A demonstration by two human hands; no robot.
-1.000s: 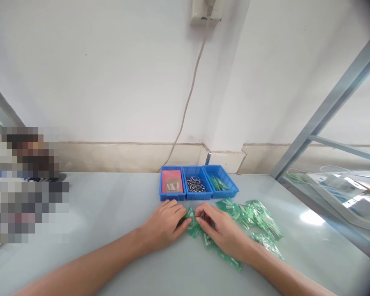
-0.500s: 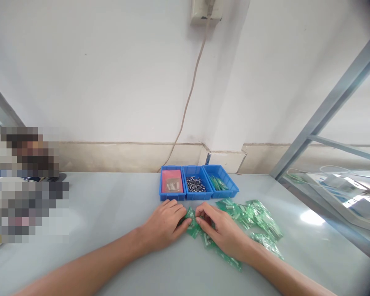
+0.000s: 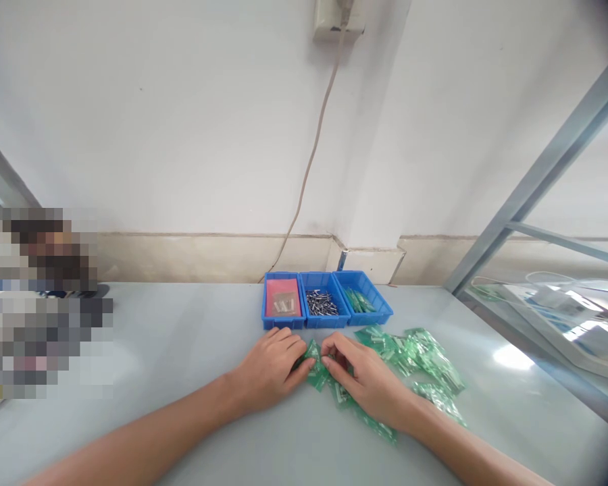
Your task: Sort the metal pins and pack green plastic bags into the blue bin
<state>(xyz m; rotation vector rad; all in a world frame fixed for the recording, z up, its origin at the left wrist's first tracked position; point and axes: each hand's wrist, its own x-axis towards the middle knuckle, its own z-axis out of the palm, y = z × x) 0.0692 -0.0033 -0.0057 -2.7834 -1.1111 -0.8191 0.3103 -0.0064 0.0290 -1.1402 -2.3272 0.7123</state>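
A small green plastic bag [image 3: 315, 370] lies between my two hands at the middle of the table. My left hand [image 3: 276, 364] is closed on its left side, thumb against the fingers. On the bag's right edge, my right hand [image 3: 357, 371] pinches with thumb and index finger. More green bags with small pale pieces [image 3: 430, 354] are spread to the right of and beneath my right hand. Just beyond stand three blue bins: the left one [image 3: 266, 322] holds a red sheet and a clear packet, the middle one [image 3: 327, 324] metal pins, the right one [image 3: 382, 317] green bags.
The grey table [image 3: 182, 337] reaches back to a white wall. A cable [image 3: 314, 142] hangs from a wall socket [image 3: 329, 20]. Metal frame bars [image 3: 537, 169] slant at the right. A blurred-out person and objects are at the far left.
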